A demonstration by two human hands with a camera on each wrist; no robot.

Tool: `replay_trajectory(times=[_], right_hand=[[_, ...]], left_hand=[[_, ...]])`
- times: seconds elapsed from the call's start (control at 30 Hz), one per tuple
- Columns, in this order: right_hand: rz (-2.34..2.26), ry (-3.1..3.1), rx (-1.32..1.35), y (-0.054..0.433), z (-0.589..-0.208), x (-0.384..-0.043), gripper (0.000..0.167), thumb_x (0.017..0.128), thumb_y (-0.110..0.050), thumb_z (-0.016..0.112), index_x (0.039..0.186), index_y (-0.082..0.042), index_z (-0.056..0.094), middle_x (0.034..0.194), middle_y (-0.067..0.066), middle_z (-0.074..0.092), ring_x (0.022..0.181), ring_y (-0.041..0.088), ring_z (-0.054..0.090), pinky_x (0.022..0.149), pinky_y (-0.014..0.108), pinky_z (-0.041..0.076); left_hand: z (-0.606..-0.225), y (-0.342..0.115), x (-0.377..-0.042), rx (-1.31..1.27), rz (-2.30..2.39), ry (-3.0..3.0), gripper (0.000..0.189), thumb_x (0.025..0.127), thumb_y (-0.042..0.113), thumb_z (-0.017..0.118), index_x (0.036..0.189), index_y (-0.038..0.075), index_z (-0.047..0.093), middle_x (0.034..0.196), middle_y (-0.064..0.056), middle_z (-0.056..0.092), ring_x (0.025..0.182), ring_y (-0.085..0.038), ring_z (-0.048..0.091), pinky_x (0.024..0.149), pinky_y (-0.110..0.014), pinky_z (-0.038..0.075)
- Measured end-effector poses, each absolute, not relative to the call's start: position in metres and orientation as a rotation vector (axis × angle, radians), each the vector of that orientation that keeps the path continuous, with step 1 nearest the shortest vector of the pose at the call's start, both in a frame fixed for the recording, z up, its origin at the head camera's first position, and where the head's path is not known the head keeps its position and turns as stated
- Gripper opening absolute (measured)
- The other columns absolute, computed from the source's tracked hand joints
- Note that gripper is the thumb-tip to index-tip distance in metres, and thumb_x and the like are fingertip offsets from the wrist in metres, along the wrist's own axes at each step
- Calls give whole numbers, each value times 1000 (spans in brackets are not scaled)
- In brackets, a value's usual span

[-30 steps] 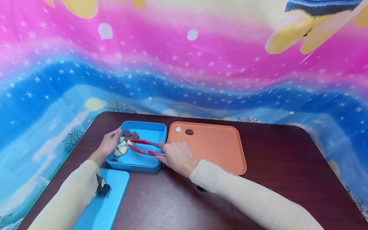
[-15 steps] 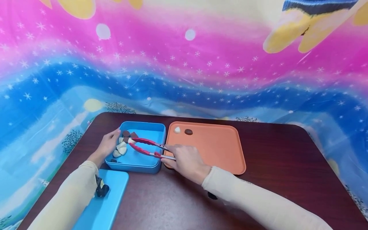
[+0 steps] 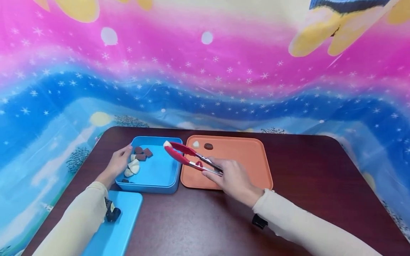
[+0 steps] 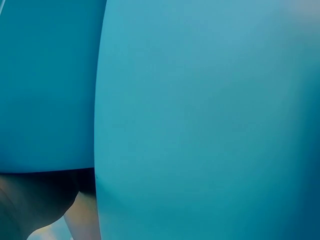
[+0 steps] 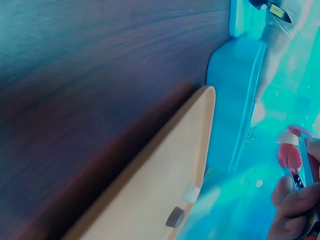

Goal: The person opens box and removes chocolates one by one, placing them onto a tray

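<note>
While the left hand [image 3: 118, 161] rests at the left wall of the blue box [image 3: 157, 189], fingertips by the rim, the right hand [image 3: 235, 179] has its fingers curled round the handles of red-and-metal tongs [image 3: 184, 148]. Whether the left fingers actually curl over the rim, cannot tell; its own wrist view shows mostly blue surfaces.

Tongs are tilted, tips toward the box, their ends pinching one small white piece [image 3: 167, 144]. That piece hangs clear of the box floor, over the box's right part in the head view — the right wrist view also has it caught between the red tips.

Box contents lie on the left side: brown pieces [image 3: 147, 153] toward the back, several pale pieces [image 3: 134, 166] bunched in front of them, a small dark piece [image 3: 125, 181] near the front corner.

Orange tray [image 3: 246, 167] stands just right of the box. Two pieces near its far left corner, side by side and apart: one white, pointed chunk [image 3: 195, 144], one dark brown oval [image 3: 208, 146].

Nearest the wearer on the left, a flat blue panel [image 3: 126, 209] lies on the dark wooden table [image 3: 198, 220], partly under the left sleeve [image 3: 80, 211].
</note>
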State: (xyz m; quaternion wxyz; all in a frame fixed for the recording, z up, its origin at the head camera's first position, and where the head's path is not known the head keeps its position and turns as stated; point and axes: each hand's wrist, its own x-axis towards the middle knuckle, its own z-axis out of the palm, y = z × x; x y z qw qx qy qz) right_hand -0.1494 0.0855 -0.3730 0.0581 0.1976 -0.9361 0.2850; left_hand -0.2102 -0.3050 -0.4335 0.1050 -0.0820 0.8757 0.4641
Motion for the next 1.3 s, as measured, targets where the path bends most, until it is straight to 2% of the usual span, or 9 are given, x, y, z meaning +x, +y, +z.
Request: replay_trajectory(times=[0.13,0.33,0.57,0.77,1.0,1.1,1.23,1.3], right_hand=[[900,-2810,573,99,-375,-148,51,88,-44,77,132,-19,70,89,-4,76,63,8,51,52,23,38],[989,-2846,497,118,-383,-144,49,87,-40,79,131,-20,70,105,1,78,74,11,57,60,24,45],[1042,-2920,394,143,-393,-141,50,91,-44,74,133,-17,69,114,3,76,83,13,59,64,23,47],[1137,-2927,334,170,-396,-149,47,94,-43,71,131,-16,70,114,5,76,80,15,55,56,23,44],[1224,-2928,353,190,-403,-160,38,96,-33,71,128,-12,72,122,10,75,79,13,53,58,21,41],[1245,-2960,316,195,-406,-164,39,96,-32,70,128,-9,71,125,14,73,73,13,49,53,22,36],[1252,-3014,267,200,-409,-171,41,98,-35,68,129,-8,70,129,17,70,75,15,49,51,23,34],[1248,-3031,252,202,-409,-174,41,98,-35,67,129,-7,70,129,17,70,80,16,51,53,23,35]], left_hand=[[-434,-304,-210,-237,1376,2572,68,108,56,17,163,17,5,171,-18,6,157,-47,4,122,-70,14],[-434,-306,-209,-250,1366,2567,70,108,57,17,163,16,5,170,-19,6,156,-47,5,122,-71,14],[-433,-308,-208,-259,1377,2553,70,108,57,17,163,17,3,171,-18,4,156,-48,3,121,-72,14],[-433,-308,-210,-264,1373,2554,72,107,58,17,163,16,4,170,-19,5,156,-48,4,122,-71,14],[-432,-306,-211,-275,1382,2569,71,107,58,17,163,17,5,171,-18,6,157,-47,4,122,-72,12],[-431,-306,-210,-267,1380,2571,70,108,57,17,163,16,5,170,-18,6,156,-47,4,121,-72,12],[-432,-305,-210,-263,1378,2558,69,108,56,17,163,16,4,170,-18,5,156,-47,3,122,-72,13],[-432,-305,-211,-259,1376,2565,70,108,57,17,163,16,4,170,-19,6,156,-48,4,121,-72,13]])
